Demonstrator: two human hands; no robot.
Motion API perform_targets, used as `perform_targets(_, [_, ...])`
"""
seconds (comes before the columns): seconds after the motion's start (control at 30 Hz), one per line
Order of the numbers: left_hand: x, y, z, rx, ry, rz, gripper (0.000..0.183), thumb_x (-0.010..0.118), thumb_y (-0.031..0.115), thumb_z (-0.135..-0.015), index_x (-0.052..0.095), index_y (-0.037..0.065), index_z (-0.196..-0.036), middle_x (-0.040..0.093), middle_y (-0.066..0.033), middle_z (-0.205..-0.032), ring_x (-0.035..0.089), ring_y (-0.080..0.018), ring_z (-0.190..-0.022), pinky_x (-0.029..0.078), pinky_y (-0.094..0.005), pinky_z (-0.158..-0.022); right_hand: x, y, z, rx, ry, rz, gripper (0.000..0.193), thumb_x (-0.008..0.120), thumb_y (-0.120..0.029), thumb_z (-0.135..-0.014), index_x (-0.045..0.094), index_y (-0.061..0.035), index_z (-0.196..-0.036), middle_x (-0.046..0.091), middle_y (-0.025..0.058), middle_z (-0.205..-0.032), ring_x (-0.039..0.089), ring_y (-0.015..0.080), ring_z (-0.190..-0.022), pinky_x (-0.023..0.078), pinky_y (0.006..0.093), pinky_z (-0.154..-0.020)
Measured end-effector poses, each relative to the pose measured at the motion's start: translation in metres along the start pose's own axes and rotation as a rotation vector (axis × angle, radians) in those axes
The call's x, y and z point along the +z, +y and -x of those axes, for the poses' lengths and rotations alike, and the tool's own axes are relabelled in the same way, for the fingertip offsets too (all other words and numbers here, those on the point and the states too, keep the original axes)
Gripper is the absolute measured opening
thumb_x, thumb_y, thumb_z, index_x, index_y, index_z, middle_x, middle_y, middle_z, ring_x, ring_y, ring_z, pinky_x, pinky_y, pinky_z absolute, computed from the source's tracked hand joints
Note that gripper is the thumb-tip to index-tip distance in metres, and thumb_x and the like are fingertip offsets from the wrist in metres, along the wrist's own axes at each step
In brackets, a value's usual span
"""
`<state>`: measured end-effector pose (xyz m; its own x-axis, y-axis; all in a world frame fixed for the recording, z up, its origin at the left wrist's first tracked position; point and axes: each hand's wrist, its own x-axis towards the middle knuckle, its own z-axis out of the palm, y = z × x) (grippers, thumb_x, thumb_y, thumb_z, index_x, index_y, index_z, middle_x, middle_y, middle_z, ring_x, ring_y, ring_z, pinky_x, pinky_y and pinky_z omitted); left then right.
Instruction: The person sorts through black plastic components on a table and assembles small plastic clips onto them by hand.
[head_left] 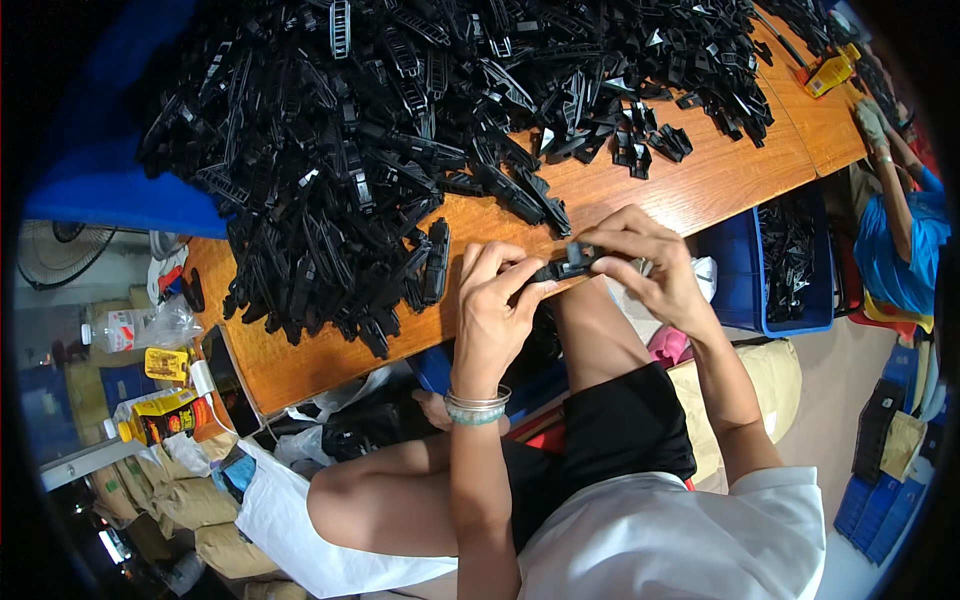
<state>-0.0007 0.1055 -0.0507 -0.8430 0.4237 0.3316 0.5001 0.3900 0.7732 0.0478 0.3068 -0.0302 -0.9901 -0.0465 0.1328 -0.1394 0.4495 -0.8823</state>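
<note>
- Left hand: thumb and fingers pinched narrow on the left end of a black part.
- Right hand: thumb and forefinger closed on the right end of the same part.
- Black part: held between both hands, in line with the near edge of the worktop, about midway along; whether it touches the wood cannot be told.
- Pile: black parts heaped across the worktop's left and far portions, its front spilling toward the near left corner.
- Loose parts: a small cluster at the pile's right front, set back from the near edge.
- Yellow pack: on the worktop, toward its right end.
- Blue bin: below the near edge, right side, containing black parts.
- Co-worker: blue top, at the right end.
</note>
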Motion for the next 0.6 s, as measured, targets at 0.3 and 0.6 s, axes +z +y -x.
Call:
perform_targets(0.3, [0.002,0.004,-0.002,0.036,-0.053,0.012,0.024,0.077,0.002,-0.067,0.071,0.001,-0.09,0.06,-0.0078,-0.084,0.053,-0.0235,-0.081,0.045,-0.0333,-0.072,0.002,0.0,-0.004,-0.145,-0.09,0.146,0.029,0.071,-0.002,-0.073,0.07,-0.0009,-0.103,0.061,0.0107,-0.096,0.055,0.0289,-0.093,0.043,0.0399,-0.085])
perform_targets(0.6, [-0.004,-0.006,-0.005,-0.088,0.04,0.14,0.041,0.078,0.001,-0.07,0.068,0.0,-0.109,0.061,-0.007,-0.093,0.058,-0.0146,-0.076,0.049,-0.0298,-0.07,0.01,-0.005,0.013,-0.162,-0.106,0.011,0.03,0.065,0.006,-0.075,0.068,0.0008,-0.105,0.061,0.0142,-0.099,0.061,0.0303,-0.099,0.048,0.0385,-0.086])
